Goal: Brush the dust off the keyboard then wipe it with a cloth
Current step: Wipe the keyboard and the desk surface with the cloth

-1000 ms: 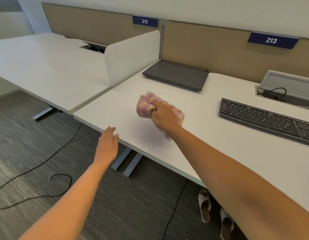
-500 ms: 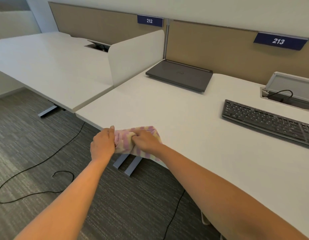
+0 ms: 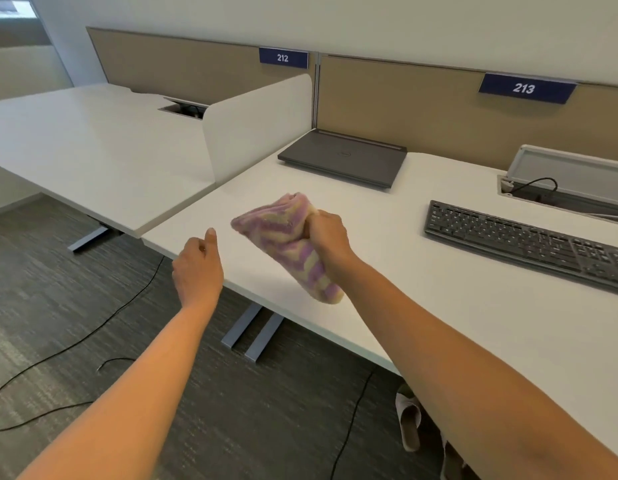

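The cloth (image 3: 283, 244), a pink-and-yellow striped towel, is found bunched in the right hand (image 3: 326, 235), whose fingers are clenched round its upper end. The rest of the cloth hangs down toward 7 o'clock, above the table (image 3: 387, 306) near its front edge. The left hand (image 3: 198, 268) is held just off that front edge, at about 9 o'clock from the cloth and apart from it. Its fingers are loosely curled, the thumb is raised, and nothing is grasped.

The keyboard (image 3: 525, 244) is located on the table at about 3 o'clock from the right hand, well apart from it. Neither hand nor the cloth is in contact with it. Its long axis is set roughly along the 9-to-3 line, dipping a little toward 4 o'clock, and its right end is cut off by the frame edge. Its left end is the part nearest the hands. The right hand is judged the nearer of the two, with the left hand farther off on the opposite side of the cloth.

No brush is seen. The wiping step is judged not yet begun. A carry of the cloth toward 3 o'clock is called for, with strokes best laid along the long axis.

A closed laptop (image 3: 342, 157) is noted at 12 o'clock from the cloth, clear of that path.
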Available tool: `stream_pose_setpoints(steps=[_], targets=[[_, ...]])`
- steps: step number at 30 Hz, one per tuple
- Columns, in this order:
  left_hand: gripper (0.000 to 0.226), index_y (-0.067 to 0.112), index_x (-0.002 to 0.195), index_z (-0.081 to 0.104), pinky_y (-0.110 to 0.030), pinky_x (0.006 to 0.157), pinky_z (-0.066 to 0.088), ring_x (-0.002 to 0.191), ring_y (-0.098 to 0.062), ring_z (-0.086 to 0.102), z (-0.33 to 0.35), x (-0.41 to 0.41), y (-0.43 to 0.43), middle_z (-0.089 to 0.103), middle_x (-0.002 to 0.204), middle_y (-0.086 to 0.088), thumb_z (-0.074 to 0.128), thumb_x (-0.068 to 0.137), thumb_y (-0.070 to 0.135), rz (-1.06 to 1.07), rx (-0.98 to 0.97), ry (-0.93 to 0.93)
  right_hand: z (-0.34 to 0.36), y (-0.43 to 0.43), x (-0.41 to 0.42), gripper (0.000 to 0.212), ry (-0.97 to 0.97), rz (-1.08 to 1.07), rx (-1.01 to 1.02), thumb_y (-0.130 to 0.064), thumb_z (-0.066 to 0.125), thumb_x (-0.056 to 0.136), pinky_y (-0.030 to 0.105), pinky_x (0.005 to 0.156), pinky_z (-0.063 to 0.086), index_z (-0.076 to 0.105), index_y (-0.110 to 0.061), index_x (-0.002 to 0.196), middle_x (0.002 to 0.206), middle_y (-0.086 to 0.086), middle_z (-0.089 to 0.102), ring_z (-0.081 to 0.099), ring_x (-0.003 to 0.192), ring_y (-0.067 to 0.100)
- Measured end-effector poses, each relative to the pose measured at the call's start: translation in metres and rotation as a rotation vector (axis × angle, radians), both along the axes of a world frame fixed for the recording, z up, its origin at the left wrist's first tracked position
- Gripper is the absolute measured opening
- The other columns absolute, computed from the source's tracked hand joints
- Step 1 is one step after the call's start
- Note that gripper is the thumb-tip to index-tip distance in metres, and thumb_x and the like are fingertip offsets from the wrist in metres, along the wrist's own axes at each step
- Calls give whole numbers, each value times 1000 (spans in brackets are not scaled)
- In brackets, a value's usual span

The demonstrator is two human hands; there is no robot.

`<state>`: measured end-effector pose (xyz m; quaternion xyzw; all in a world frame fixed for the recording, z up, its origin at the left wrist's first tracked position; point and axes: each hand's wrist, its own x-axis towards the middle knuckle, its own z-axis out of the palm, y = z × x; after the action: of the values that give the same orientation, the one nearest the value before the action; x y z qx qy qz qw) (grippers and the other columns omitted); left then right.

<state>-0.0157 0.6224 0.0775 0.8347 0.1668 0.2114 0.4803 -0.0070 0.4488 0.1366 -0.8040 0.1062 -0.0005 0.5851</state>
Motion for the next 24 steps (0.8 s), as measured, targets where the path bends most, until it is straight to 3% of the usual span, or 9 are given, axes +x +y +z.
stream_pose_setpoints(steps=[3,5,8,12,15,18,20,22,24], targets=[[49,2,94,59,-30,62,55,69,-19,61,14,0,-32,62,77,-8,41,97,48,-208,-104,-60,0,-4,-13,31,-187,-76,-83,-16,31,95,38,87,52,61,-15,105,98,3,63,60,91,22],[47,6,102,58,-20,60,54,76,-15,63,22,0,-57,65,88,-7,44,94,50,-407,-163,-22,-3,-3,-21,29,-221,2,-133,-19,34,97,36,89,52,57,-14,114,106,5,62,58,92,20],[49,14,118,54,-36,86,54,99,-21,61,27,3,-85,64,110,-6,43,92,54,-531,-259,58,-6,-6,-29,34,-202,124,-138,-28,36,98,39,93,49,53,-17,126,119,7,61,58,104,25],[51,18,132,49,-41,96,50,110,-22,58,23,13,-103,61,122,-3,48,93,50,-572,-347,86,-15,-27,-31,37,-236,139,-71,-26,31,101,33,97,47,54,-20,130,126,4,59,56,112,22],[43,17,130,52,-40,92,53,105,-22,62,17,19,-114,65,116,-4,53,93,39,-656,-478,111,-21,-54,-25,33,-255,64,-136,-16,42,96,27,91,47,59,-17,124,122,5,62,57,105,18],[25,15,118,59,-26,71,55,88,-16,65,16,21,-131,68,96,-1,51,96,23,-723,-582,128,-26,-83,-21,26,-312,-10,-216,-14,55,90,22,86,44,64,-15,114,116,5,65,55,95,13],[20,16,104,63,-27,68,53,82,-16,64,19,24,-145,69,84,1,46,97,20,-748,-645,156,-33,-105,-15,30,-331,-117,-274,-27,61,87,31,94,44,62,-19,116,120,2,63,54,106,17],[24,17,95,65,-33,74,53,80,-18,65,24,26,-163,71,79,0,41,97,21,-790,-709,194,-35,-128,-14,52,-253,-205,-265,-51,60,80,44,98,44,52,-26,124,127,0,58,52,117,22],[28,17,94,64,-34,73,55,77,-18,68,29,28,-183,72,79,0,38,97,25,-855,-772,234,-37,-153,-17,74,-135,-237,-139,-67,54,73,47,99,44,38,-29,134,133,1,53,53,118,23]])
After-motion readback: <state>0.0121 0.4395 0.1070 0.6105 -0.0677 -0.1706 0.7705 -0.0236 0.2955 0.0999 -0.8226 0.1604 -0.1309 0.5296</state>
